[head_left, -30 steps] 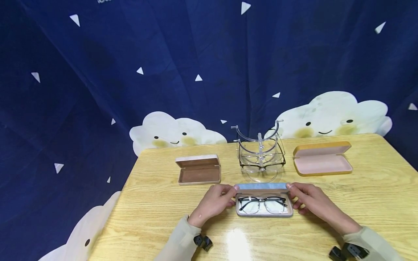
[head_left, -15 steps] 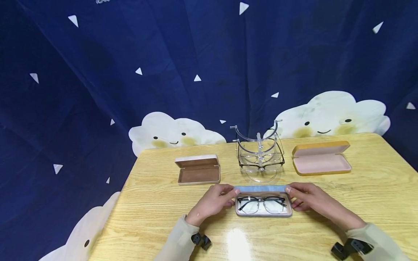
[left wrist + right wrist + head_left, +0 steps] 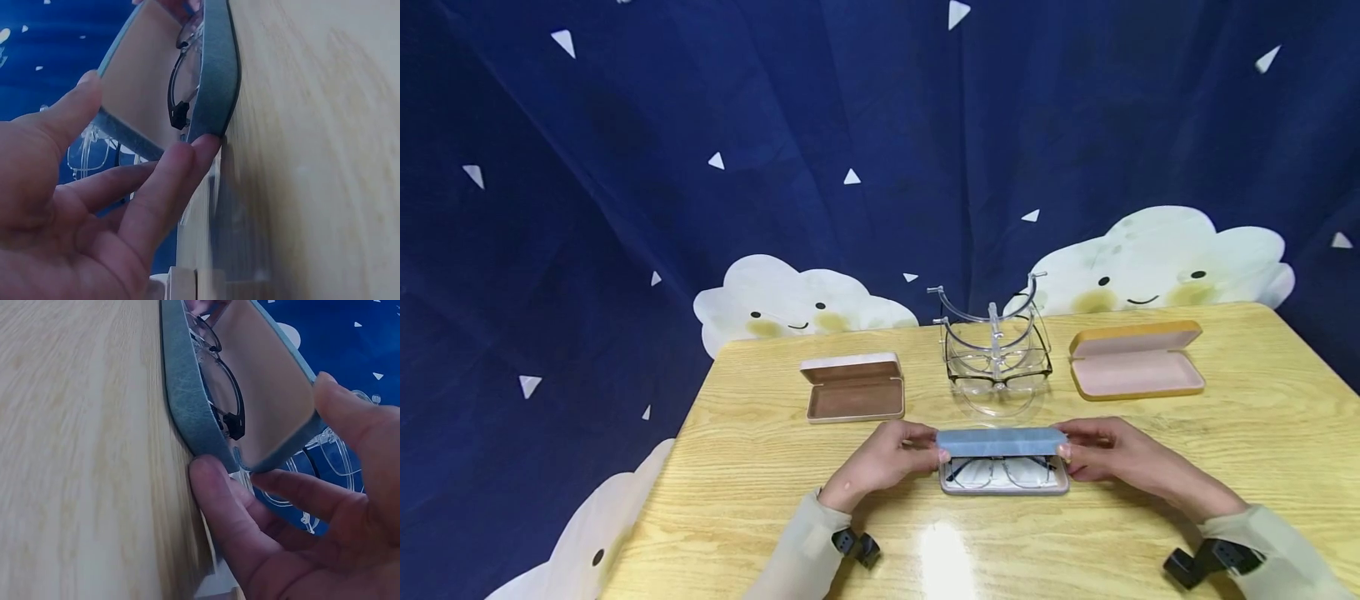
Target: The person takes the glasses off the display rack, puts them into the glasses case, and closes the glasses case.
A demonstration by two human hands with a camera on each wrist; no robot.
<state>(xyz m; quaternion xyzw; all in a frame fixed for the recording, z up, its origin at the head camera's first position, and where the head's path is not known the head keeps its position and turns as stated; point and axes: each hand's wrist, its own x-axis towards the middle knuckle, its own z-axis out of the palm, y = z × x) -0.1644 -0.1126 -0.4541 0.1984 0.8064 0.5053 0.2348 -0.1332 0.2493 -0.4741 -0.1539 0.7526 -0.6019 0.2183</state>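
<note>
A blue glasses case [image 3: 1002, 442] lies on the table in front of the person, its lid tipped partway down over the base. Inside rests a pair of black half-rim glasses [image 3: 1028, 472]; the lid now covers their upper edge in the head view. The left hand [image 3: 886, 460] holds the case's left end, thumb on the lid edge and fingertips against the base corner. At the right end the right hand [image 3: 1120, 463] grips in the same way. In the right wrist view the glasses' black hinge [image 3: 235, 427] shows between beige-lined lid and base.
Behind the case stands a clear display rack [image 3: 995, 342] carrying glasses. An unfolded white case [image 3: 856, 403] with brown lining is at the left, and a yellow case [image 3: 1138, 375] with pink lining at the right. A dark blue curtain [image 3: 790, 125] hangs behind the wooden table [image 3: 760, 483].
The blue case's lid has swung down toward the person, showing more of its outer face and hiding the top of the glasses. Both thumbs have moved forward and down with it.
</note>
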